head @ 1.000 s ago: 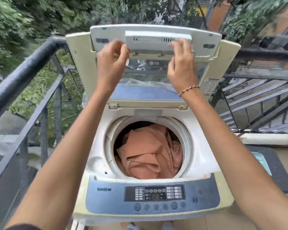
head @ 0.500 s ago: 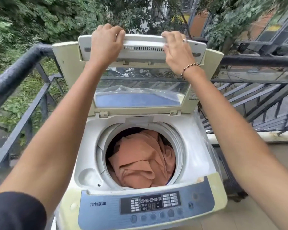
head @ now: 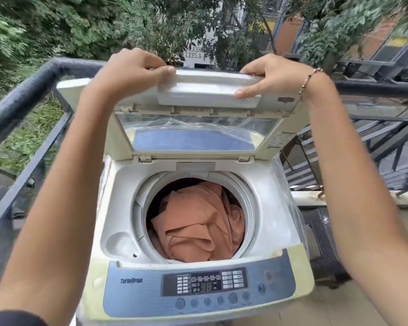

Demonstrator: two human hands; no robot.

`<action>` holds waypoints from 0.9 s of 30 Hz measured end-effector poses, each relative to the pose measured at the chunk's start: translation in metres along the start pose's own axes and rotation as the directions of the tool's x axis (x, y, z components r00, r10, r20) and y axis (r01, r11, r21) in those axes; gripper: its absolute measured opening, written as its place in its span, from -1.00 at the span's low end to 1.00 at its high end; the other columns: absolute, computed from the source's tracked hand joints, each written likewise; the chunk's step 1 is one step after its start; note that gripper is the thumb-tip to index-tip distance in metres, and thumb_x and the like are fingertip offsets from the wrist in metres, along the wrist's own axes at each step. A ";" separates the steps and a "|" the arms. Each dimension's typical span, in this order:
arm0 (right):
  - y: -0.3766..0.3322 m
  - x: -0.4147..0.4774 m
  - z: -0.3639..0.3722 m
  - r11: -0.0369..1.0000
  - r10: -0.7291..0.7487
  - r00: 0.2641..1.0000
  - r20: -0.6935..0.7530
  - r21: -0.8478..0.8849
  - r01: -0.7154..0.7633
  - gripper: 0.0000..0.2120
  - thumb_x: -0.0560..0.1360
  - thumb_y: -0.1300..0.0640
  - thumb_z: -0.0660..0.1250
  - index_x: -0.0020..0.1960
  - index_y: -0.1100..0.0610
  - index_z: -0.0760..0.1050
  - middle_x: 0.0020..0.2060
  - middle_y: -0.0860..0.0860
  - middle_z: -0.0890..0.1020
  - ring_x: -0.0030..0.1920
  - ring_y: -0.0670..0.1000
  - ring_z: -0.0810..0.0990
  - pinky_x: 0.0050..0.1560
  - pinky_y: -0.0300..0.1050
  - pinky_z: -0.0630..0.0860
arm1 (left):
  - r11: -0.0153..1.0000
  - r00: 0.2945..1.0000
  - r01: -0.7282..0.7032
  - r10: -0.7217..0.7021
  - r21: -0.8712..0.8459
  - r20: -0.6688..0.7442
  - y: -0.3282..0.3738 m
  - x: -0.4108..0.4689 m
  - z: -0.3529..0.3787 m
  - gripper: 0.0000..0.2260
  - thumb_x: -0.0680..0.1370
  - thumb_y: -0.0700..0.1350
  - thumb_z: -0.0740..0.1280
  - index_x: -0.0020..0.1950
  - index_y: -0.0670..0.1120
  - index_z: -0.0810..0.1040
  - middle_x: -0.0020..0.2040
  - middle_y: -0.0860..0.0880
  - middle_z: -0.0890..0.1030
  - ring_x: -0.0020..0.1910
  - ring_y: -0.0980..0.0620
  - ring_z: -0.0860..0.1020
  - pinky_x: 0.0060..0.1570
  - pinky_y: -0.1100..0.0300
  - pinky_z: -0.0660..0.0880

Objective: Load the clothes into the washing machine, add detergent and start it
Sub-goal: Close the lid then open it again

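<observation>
Left hand [head: 130,71], right hand [head: 272,75] grip folding plastic lid [head: 207,90]; crumpled orange cloth [head: 198,222] fills round drum [head: 247,198].

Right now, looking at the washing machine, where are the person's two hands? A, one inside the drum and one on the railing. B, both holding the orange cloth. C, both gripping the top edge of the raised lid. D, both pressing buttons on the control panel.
C: the left hand and the right hand both clasp the upper edge of the raised lid, while the orange cloth lies untouched in the drum.
</observation>
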State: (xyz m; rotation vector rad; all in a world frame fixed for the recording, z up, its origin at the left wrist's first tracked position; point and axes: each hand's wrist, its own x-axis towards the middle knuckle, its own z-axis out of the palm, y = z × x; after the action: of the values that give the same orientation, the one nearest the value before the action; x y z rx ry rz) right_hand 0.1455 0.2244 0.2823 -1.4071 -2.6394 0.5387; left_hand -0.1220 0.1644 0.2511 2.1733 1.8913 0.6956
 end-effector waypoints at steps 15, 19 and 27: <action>-0.001 -0.075 0.068 0.992 -0.093 0.955 0.281 0.107 0.065 -0.67 0.31 -0.12 0.47 0.00 -0.02 0.51 -0.03 0.04 0.59 -0.03 0.08 0.54 0.02 0.05 0.48 | 0.991 0.997 -0.076 0.077 0.113 -0.010 0.014 -0.125 0.051 -0.60 0.58 0.17 0.09 0.20 -0.01 0.57 0.10 -0.03 0.60 0.13 -0.07 0.35 0.03 0.03 0.22; 0.003 -0.098 0.093 0.987 -0.080 0.949 0.305 0.158 0.032 -0.70 0.37 0.04 0.49 0.07 0.03 0.53 -0.07 0.04 0.60 -0.07 0.00 0.55 -0.02 -0.13 0.47 | 0.984 0.991 -0.134 0.131 0.120 0.031 0.015 -0.159 0.071 -0.68 0.59 0.08 0.17 0.16 -0.09 0.57 0.02 -0.06 0.60 0.10 -0.11 0.37 0.10 0.12 0.24; 0.006 -0.127 0.148 0.989 -0.075 0.884 0.461 0.146 0.008 -0.81 0.38 0.03 0.49 -0.04 0.00 0.59 -0.20 -0.03 0.66 -0.18 -0.06 0.60 -0.05 -0.06 0.52 | 0.973 0.979 -0.152 0.125 0.175 0.159 0.004 -0.218 0.124 -0.62 0.51 0.15 0.05 0.02 -0.07 0.51 -0.09 0.00 0.55 -0.03 -0.05 0.36 -0.01 0.07 0.37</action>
State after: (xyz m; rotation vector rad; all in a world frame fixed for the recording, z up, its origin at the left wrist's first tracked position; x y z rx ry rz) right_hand 0.1846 0.0847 0.1521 -1.3064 -2.8990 1.1665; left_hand -0.0799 -0.0268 0.0945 2.4156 1.8079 0.3795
